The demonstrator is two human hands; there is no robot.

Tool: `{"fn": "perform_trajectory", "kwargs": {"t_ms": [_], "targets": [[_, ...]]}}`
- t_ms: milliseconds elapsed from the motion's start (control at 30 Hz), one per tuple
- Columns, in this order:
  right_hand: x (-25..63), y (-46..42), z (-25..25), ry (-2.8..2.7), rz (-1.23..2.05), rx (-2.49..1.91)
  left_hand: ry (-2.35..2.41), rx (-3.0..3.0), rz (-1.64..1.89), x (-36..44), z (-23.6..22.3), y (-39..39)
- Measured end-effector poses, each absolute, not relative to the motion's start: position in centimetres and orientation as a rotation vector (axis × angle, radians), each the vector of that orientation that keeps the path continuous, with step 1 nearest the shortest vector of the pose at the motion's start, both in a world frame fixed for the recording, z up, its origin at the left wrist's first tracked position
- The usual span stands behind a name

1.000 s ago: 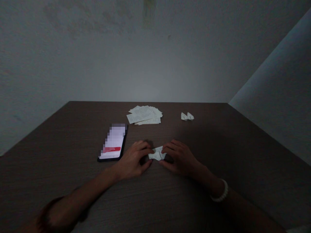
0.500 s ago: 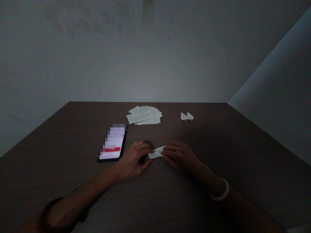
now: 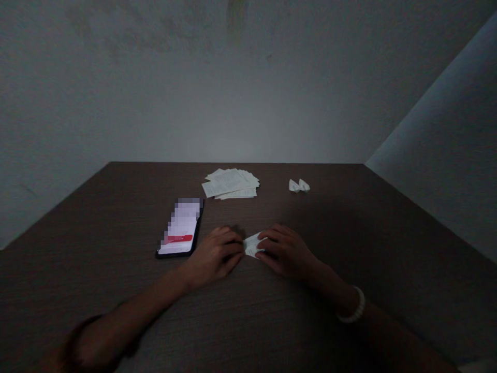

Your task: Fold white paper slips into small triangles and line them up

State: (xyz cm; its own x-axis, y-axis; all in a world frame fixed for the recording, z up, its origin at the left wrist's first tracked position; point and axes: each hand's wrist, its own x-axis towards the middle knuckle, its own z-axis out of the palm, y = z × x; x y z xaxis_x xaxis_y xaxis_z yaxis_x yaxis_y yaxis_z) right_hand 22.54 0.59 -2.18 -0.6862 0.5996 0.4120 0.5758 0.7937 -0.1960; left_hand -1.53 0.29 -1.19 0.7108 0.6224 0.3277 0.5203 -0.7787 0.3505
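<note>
Between my two hands, low over the dark wooden table, is a small folded piece of printed paper [image 3: 252,245]. Its left end is pinched in the closed fingers of my left hand [image 3: 219,253]. My right hand [image 3: 286,250], with a pale beaded bracelet [image 3: 357,305] on its wrist, has its fingers curled over the paper's right end and covers part of it. Faint print shows on the bit of paper between the hands. The fingertips hide the rest of its folds.
Left of my left hand lies a lit smartphone [image 3: 180,228]. Farther back are a fanned stack of printed paper slips [image 3: 232,183] and a small folded white paper piece [image 3: 298,186] with two points. A grey wall [image 3: 240,103] rises behind the table [image 3: 116,207].
The paper has turned or opened slightly and now shows a wider shape by my right fingers. My left thumb and fingers have closed together on its left end.
</note>
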Motion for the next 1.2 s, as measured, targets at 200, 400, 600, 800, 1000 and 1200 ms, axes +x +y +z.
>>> {"fn": "perform_trajectory", "kwargs": {"t_ms": [200,400,600,800,1000,1200], "targets": [[22.4,0.5,-1.8,-2.608,0.067,-0.799,0.897,2.625,0.651,-1.6,-1.3,0.4],[22.2,0.5,-1.4,-2.617,0.07,-0.723,0.979,2.517,0.683,-0.9,-0.8,0.3],[22.3,0.5,-1.5,-2.622,0.061,-0.682,1.162,2.359,0.702,-0.1,-0.7,0.4],[22.3,0.6,-1.6,-2.653,0.081,-0.678,1.249,2.276,0.666,0.0,-0.9,0.7],[22.2,0.6,-1.6,-2.705,0.035,-0.703,1.248,2.267,0.643,0.0,-1.2,0.9],[22.3,0.6,-1.6,-2.74,0.015,-0.701,1.303,2.211,0.657,0.4,-1.1,0.8]]}}
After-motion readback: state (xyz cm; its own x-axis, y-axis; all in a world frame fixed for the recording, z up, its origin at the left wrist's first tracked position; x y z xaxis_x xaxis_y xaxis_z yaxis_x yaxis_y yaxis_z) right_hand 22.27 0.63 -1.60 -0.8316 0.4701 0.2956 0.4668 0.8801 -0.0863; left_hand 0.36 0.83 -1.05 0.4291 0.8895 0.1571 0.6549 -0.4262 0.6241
